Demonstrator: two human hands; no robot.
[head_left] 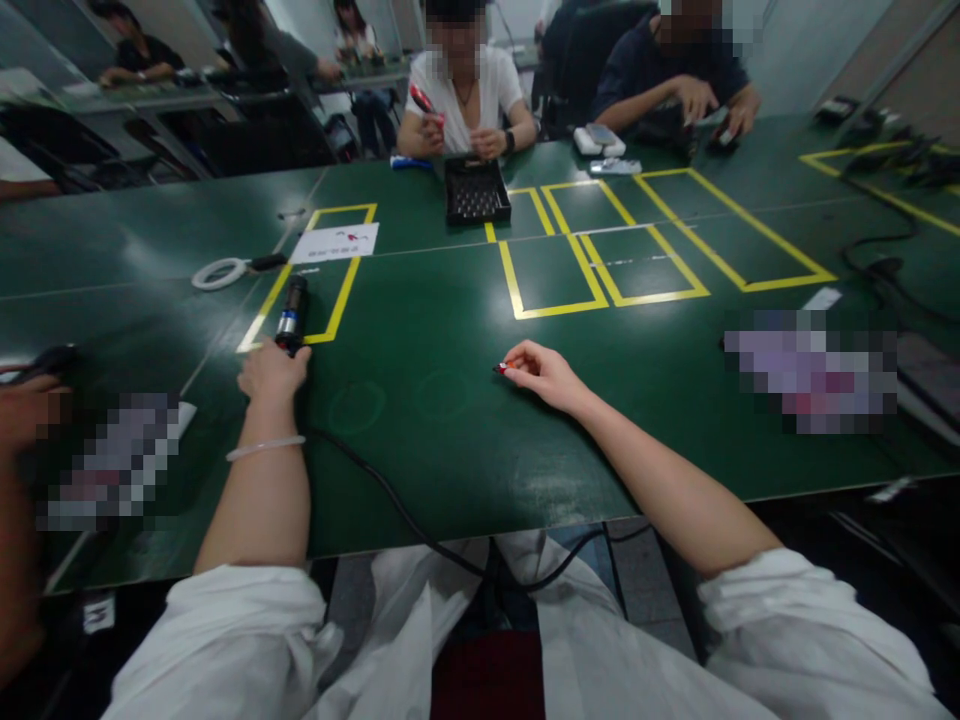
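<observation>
- Green surface [427, 462], bearing yellow tape outlines [559, 311].
- Right hand [546, 374]: grip pinched on small red piece [502, 369], at its nine o'clock.
- Left hand [274, 374]: grip at near end of black cylindrical tool [295, 300], twelve o'clock; whether closed, cannot tell.
- White sheet [330, 244]: one o'clock from left hand.
- Black tray [478, 214]: half past eleven from right hand.

L grip [273, 372] on blk tool [293, 308] — R grip [544, 375] w/ tiny red pc [501, 369].
</observation>
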